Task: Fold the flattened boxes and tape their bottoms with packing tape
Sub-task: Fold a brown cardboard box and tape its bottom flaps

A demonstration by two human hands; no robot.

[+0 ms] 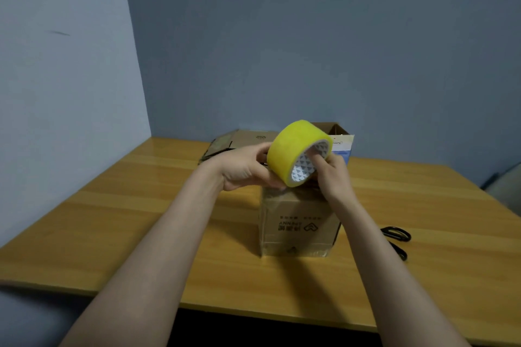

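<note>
**A:** From the head camera, where's the tape?

**B:** The yellow packing tape roll (296,152) is held up above the folded cardboard box (298,222); the left hand (248,169) grips its outer face with curled fingers; the right hand (332,175) holds the rim, one finger hooked inside the white core.

**A:** And the box?

**B:** It stands on the wooden table (141,205), its print upside down; the flattened boxes (239,141) lie behind it by the wall; an open carton (335,129) stands to their right, behind the roll.

**A:** Anything else?

**B:** Black-handled scissors (396,236) lie just right of the box; the forearm hides part of them.
</note>
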